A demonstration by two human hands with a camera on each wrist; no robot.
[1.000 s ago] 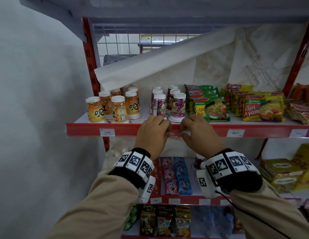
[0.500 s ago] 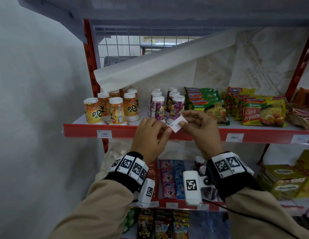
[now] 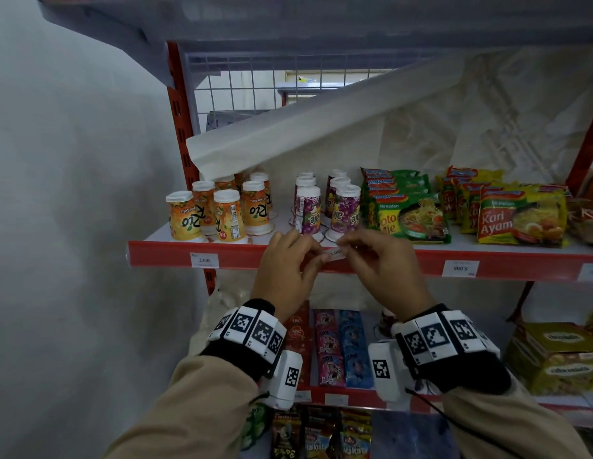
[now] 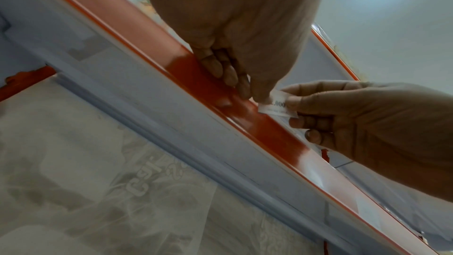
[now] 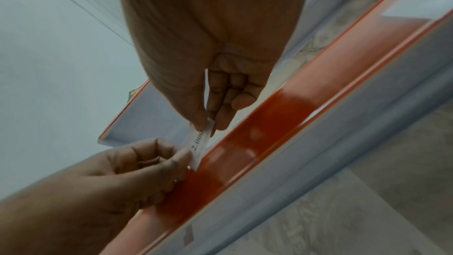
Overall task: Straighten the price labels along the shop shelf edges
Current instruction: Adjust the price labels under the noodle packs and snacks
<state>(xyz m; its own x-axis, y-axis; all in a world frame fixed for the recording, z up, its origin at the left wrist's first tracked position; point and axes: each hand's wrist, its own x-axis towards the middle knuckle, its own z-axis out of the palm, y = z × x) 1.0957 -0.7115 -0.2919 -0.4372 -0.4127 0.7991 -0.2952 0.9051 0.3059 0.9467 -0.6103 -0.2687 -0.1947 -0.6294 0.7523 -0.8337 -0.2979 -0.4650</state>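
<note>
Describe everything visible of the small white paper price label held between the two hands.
The small white paper price label is a thin rectangular slip printed "2.000" in dark digits. It sits outside the holder, at the upper edge of the red shelf-edge strip, roughly level. The right hand pinches its right end between thumb and fingers; the left hand touches its left end with its fingertips.

My left hand (image 3: 290,266) and right hand (image 3: 381,263) meet at the shelf edge (image 3: 242,256), price label (image 3: 334,252) between them; cups (image 3: 222,213) behind left, noodle packs (image 3: 411,213) right.
</note>
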